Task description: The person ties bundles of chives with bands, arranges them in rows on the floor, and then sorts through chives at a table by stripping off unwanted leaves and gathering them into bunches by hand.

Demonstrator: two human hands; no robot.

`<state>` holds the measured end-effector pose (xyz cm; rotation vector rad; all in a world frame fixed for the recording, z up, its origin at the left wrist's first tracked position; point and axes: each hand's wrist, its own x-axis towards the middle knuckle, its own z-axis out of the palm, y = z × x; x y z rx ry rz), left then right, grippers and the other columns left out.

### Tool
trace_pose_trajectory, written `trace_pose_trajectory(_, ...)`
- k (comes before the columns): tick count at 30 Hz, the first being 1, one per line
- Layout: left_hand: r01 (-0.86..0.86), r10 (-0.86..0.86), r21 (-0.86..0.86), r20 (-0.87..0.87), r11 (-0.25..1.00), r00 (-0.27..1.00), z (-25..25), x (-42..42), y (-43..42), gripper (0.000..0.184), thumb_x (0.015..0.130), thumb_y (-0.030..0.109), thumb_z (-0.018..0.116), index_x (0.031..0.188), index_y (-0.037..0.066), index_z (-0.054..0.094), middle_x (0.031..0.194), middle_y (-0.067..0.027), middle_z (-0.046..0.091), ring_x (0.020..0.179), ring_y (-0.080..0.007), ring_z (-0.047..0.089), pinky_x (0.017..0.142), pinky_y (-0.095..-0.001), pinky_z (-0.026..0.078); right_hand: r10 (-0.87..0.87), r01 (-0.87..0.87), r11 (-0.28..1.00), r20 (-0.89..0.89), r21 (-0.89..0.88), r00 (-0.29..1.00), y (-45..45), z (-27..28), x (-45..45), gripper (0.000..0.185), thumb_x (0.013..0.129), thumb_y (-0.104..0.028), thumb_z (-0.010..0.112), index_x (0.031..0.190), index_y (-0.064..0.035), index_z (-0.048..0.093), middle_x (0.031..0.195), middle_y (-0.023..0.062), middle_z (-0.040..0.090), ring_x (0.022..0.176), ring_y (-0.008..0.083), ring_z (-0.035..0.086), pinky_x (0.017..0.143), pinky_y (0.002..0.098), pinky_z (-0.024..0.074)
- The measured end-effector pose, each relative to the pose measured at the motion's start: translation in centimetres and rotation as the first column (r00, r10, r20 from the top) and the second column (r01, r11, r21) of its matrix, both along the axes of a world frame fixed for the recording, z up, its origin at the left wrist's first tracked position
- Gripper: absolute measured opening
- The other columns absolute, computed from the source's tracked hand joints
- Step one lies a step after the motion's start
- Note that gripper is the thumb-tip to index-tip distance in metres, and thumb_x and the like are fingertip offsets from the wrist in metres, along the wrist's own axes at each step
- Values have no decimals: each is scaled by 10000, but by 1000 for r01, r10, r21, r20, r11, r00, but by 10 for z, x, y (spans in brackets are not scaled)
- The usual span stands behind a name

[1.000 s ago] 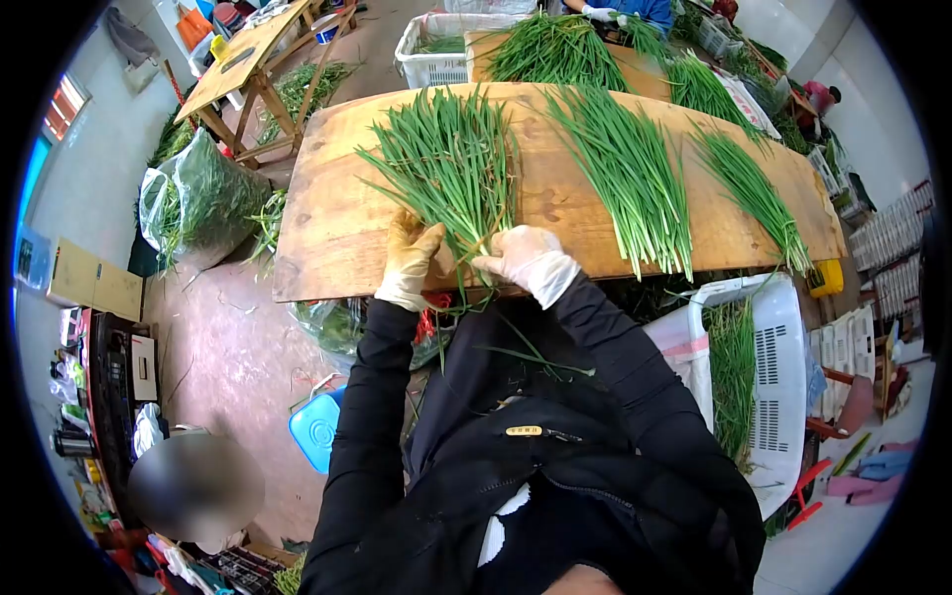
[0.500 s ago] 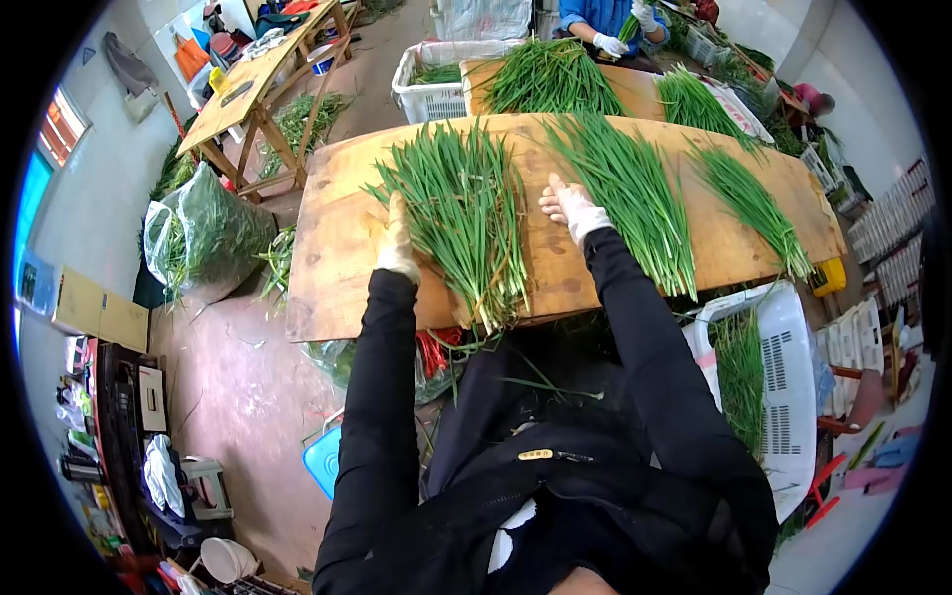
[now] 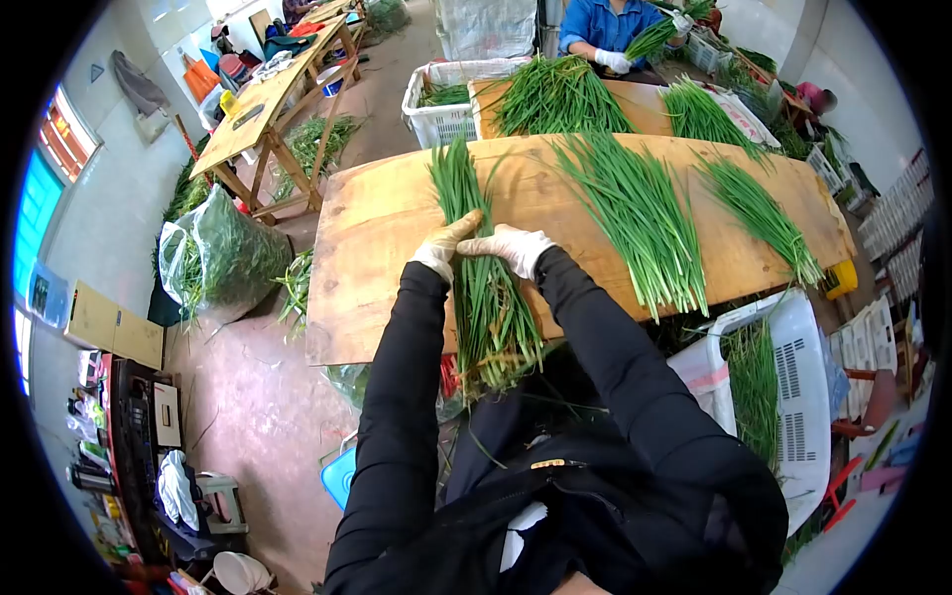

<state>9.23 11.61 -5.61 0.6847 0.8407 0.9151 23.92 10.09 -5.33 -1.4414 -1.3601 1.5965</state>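
Note:
Both gloved hands are wrapped around a bundle of green garlic chives (image 3: 486, 302) on the wooden table (image 3: 377, 238). My left hand (image 3: 444, 246) presses in from the left side, thumb across the top. From the right, my right hand (image 3: 511, 248) closes over the same bundle, its fingers meeting the left hand. The leaf tips point away from me, and the stem ends reach the near table edge. To the right lie a larger pile of chives (image 3: 645, 223) and a smaller bunch (image 3: 759, 213).
Across the table, a person in a blue shirt (image 3: 605, 25) holds greens. A white crate (image 3: 798, 397) with chives stands at my right. A plastic bag of greens (image 3: 223, 258) sits on the floor at left, near a wooden bench (image 3: 263, 109).
My hands have come together from either side of the spread chives and gathered them into a narrow bundle. The view has shifted slightly.

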Motion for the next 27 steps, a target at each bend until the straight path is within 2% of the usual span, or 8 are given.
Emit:
trace_pose_trajectory(1,-14,19,76,-68,997,998,17,3,-13,332,742,194,652,1001,10,556,882,-82,609,689,-178,589,607,-277,490,-1,1,1000,0,-4,1000,-8,14,0,590,568,-391,763,967,-2,568,902,131,595,856,215,557,766,335,433)
trace_pose_trajectory(3,42,-39,232,-19,972,999,44,8,-24,324,742,184,650,997,8,556,883,-88,605,727,-179,590,629,-286,498,233,-216,972,-440,89,867,-24,40,3,434,685,-212,702,1010,21,533,876,63,603,807,152,562,748,281,450)
trace_pose_trajectory(9,9,-24,794,7,607,1000,196,23,-70,287,758,179,639,994,34,564,880,-50,607,785,-134,572,686,-252,485,354,-115,830,-357,546,864,-50,181,17,256,670,-65,688,899,-7,591,812,77,618,744,148,591,708,278,481)
trace_pose_trajectory(15,218,50,880,-262,422,964,199,14,-50,255,788,197,609,981,33,578,864,-50,616,743,-126,580,656,-250,476,355,-195,696,-96,691,930,-51,191,25,308,671,-72,697,948,-11,576,849,66,610,765,136,588,693,251,481)
trace_pose_trajectory(17,195,27,829,-245,524,969,194,13,-50,302,793,211,604,1033,36,548,879,-27,599,771,-109,555,677,-242,457,385,-198,720,-146,666,911,-43,189,26,320,667,-60,696,958,-10,573,874,68,608,781,132,586,703,243,481)
trace_pose_trajectory(24,533,118,766,-604,358,788,224,0,-35,384,791,278,601,1101,76,500,979,-28,541,899,-112,509,769,-242,421,428,-177,742,-253,646,868,-39,190,4,239,688,-47,668,904,14,587,804,78,622,733,141,602,663,241,505)
trace_pose_trajectory(26,696,350,715,-671,69,654,227,-3,-27,465,793,320,590,1167,73,467,997,-42,560,893,-103,516,752,-229,432,468,-179,716,-274,674,840,-27,182,-2,231,696,-48,658,906,16,587,805,79,622,723,140,603,655,240,505)
trace_pose_trajectory(27,694,354,716,-670,77,652,236,-4,-41,465,793,320,590,1167,73,467,997,-42,560,893,-103,516,752,-229,432,507,-177,688,-292,704,811,-27,184,-7,224,704,-49,649,909,18,586,806,79,623,713,138,603,648,239,504)
